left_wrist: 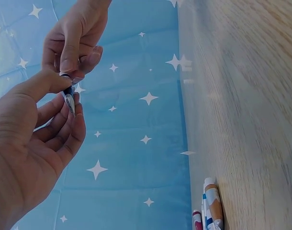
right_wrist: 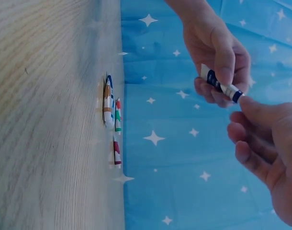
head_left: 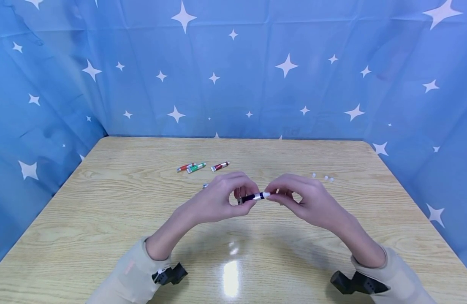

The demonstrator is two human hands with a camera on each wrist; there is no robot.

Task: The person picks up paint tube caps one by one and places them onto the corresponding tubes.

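Observation:
My left hand (head_left: 227, 196) pinches a small paint tube (head_left: 252, 197), dark blue and silver-white, between thumb and fingers above the table. The tube tilts slightly, its flat crimped end toward the left palm and its narrow white cap (head_left: 267, 194) pointing right. My right hand (head_left: 303, 198) pinches that cap between thumb and index finger. In the right wrist view the tube (right_wrist: 222, 86) shows a dark blue band near the cap, and the right fingertips cover most of the cap. In the left wrist view both hands meet around the tube (left_wrist: 68, 93).
On the table (head_left: 134, 211), an orange-red tube (head_left: 185, 167), a green tube (head_left: 196, 167) and a crimson tube (head_left: 220, 166) lie toward the back. A brown tube (right_wrist: 107, 103) lies beside a blue one, mostly behind the left hand in the head view. Three small white caps (head_left: 326, 177) lie right.

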